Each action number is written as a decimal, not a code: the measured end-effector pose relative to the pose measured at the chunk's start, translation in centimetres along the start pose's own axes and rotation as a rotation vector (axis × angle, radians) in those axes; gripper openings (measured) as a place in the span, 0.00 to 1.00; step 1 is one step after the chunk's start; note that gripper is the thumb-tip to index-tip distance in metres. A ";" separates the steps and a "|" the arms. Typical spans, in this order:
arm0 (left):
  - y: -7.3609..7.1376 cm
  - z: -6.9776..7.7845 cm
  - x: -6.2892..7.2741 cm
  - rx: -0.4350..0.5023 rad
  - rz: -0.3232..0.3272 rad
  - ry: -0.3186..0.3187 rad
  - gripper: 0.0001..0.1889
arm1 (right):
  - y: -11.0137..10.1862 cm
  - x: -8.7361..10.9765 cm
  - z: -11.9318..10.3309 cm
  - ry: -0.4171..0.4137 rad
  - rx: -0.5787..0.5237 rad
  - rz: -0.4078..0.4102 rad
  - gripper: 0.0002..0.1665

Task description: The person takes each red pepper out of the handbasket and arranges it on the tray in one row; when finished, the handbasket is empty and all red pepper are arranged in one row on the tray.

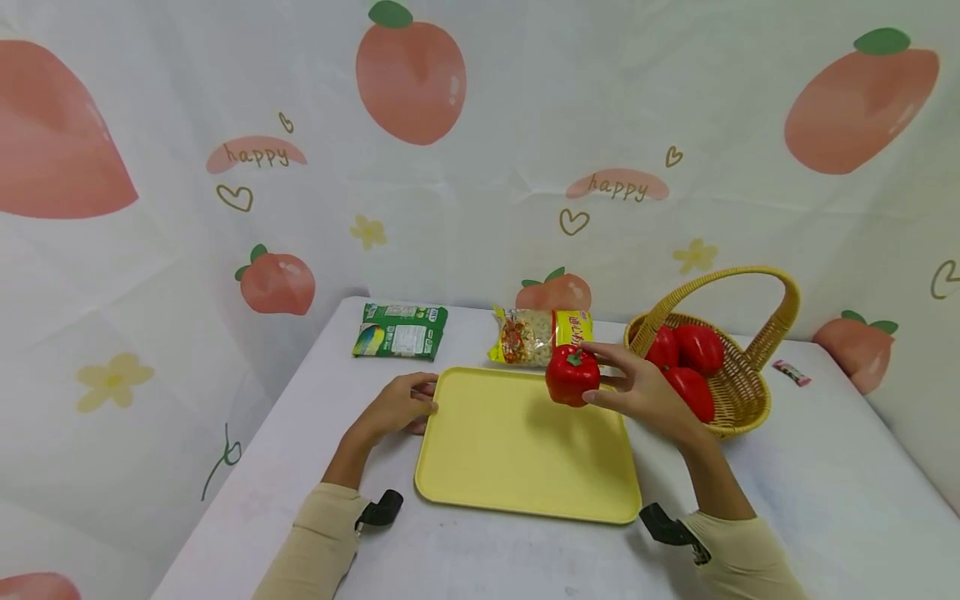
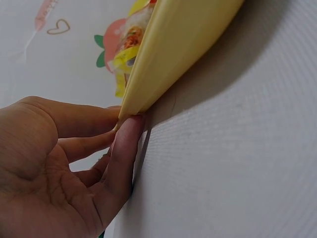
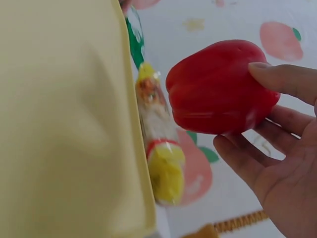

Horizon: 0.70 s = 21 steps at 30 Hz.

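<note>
A glossy red bell pepper (image 1: 573,377) with a green stem is in my right hand (image 1: 643,393), pinched between thumb and fingers. It hangs above the right half of a yellow tray (image 1: 487,450); the right wrist view shows the pepper (image 3: 220,89) above the tray's level. With my left hand (image 1: 396,406) I pinch the tray's left rim near its far corner. Close up, the tray's edge (image 2: 168,49) sits between my left thumb and fingers (image 2: 126,144).
A wicker basket (image 1: 738,400) with an arched handle holds several red peppers (image 1: 699,348) on the right. Behind the tray lie a yellow-ended clear food bag (image 1: 528,335) and a green packet (image 1: 401,332). A small pink wrapper (image 1: 792,372) lies beyond the basket.
</note>
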<state>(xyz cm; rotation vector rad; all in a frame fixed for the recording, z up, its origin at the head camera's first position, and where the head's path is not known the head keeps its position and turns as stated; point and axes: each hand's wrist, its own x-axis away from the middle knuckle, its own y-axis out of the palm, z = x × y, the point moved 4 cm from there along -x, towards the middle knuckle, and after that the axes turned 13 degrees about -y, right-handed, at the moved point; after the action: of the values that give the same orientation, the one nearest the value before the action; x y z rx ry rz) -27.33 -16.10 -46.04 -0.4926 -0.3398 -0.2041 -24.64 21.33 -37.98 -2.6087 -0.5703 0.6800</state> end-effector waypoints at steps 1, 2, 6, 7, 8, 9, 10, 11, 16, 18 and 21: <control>0.0 0.0 0.0 0.004 -0.002 -0.001 0.30 | 0.4 -0.3 0.0 -0.003 -0.008 -0.005 0.41; 0.0 0.0 0.0 0.005 0.000 -0.002 0.30 | 0.8 -0.6 0.1 -0.005 -0.013 -0.008 0.41; 0.0 0.0 0.0 -0.005 0.011 -0.002 0.30 | 2.5 -1.6 0.2 -0.010 -0.035 -0.024 0.41; 0.0 0.0 0.0 -0.008 0.015 -0.003 0.30 | 2.9 -1.8 0.2 -0.015 -0.038 -0.027 0.40; 0.0 0.0 0.1 -0.010 0.018 -0.003 0.30 | 3.3 -2.1 0.1 -0.021 -0.046 -0.028 0.40; 0.1 0.0 0.1 -0.009 0.018 -0.002 0.30 | 3.6 -2.3 0.1 -0.025 -0.046 -0.031 0.40; 0.1 0.0 0.1 -0.008 0.017 -0.003 0.30 | 3.9 -2.5 0.0 -0.030 -0.040 -0.032 0.40; 0.1 0.0 0.1 -0.007 0.017 -0.003 0.30 | 4.2 -2.7 0.0 -0.033 -0.035 -0.031 0.40; 0.2 -0.1 0.1 0.000 0.014 -0.005 0.29 | 5.5 -3.6 -0.1 -0.031 -0.052 -0.027 0.41; 0.2 -0.1 0.1 0.002 0.015 -0.006 0.29 | 6.1 -3.9 -0.2 -0.034 -0.081 -0.026 0.41; 0.2 -0.1 0.2 0.006 0.014 -0.011 0.29 | 6.8 -4.3 -0.1 -0.044 -0.095 -0.020 0.40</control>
<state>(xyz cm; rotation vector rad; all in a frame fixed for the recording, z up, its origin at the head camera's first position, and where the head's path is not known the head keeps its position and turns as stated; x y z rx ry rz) -27.09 -15.99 -46.13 -0.4901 -0.3471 -0.1870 -26.08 13.49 -39.36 -2.6774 -0.6555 0.7219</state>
